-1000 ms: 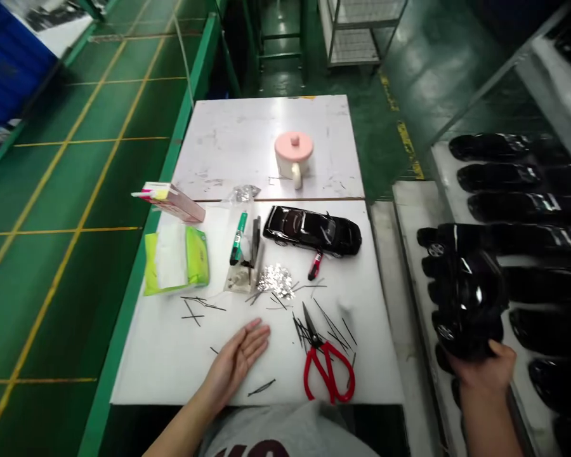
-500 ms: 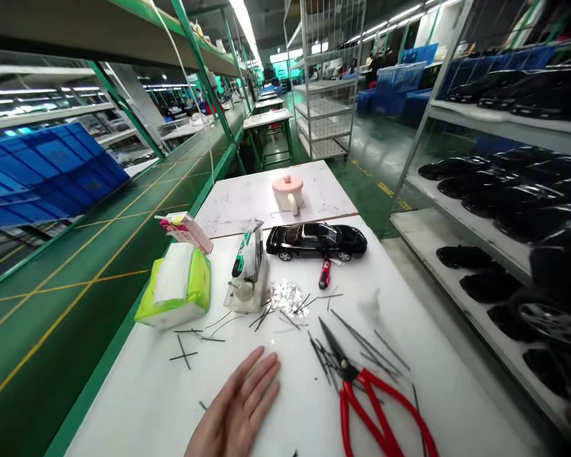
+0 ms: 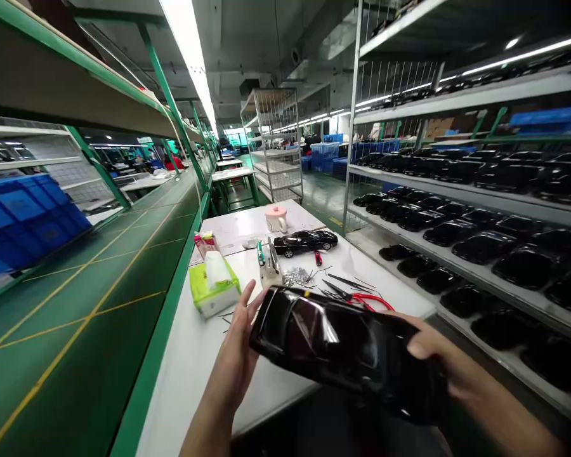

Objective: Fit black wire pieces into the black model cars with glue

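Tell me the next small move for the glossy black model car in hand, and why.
Probably lower the glossy black model car onto the white tabletop: the right hand grips one end, the left hand is at the other, and a second black model car already rests there.

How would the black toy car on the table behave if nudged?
The toy car would probably roll lengthwise, since it stands on wheels. Its low, long shape suggests little tipping. Its glossy body may feel slippery.

Near toy car [image 3: 333, 336] was black, scissor handles [image 3: 367, 297] were red, table [image 3: 195, 368] was white, belt [image 3: 76, 355] was green with yellow lines, carton [image 3: 207, 245] seemed pinkish
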